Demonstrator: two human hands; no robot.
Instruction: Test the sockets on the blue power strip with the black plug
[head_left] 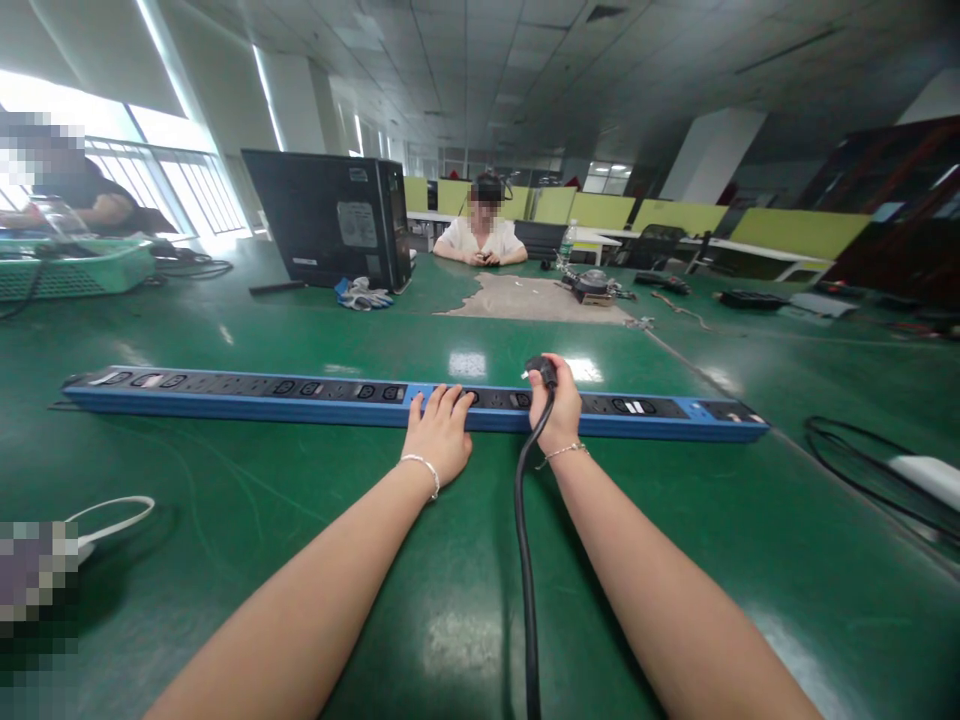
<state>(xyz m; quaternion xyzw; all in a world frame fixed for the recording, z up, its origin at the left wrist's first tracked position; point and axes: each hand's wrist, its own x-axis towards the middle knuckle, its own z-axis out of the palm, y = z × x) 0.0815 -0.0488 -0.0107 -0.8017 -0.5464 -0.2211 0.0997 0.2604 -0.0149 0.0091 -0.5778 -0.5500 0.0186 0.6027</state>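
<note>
A long blue power strip [247, 403] with a black socket face lies across the green table in front of me. My left hand [441, 435] rests on its middle, fingers spread over the blue section and nearby sockets. In my right hand [562, 408] is a black power plug [541, 370], gripped just above the strip, its metal pins pointing left. From the plug a thick black cable [527, 560] hangs down and runs toward me between my forearms. The sockets directly behind my right hand are hidden.
A black computer case [330, 220] stands at the back left, with gloves [364, 294] beside it. Far left is a green basket [75, 272]. A person [480, 235] sits across the table. Black cables [862, 440] lie at the right. A bottle [568, 245] stands further back.
</note>
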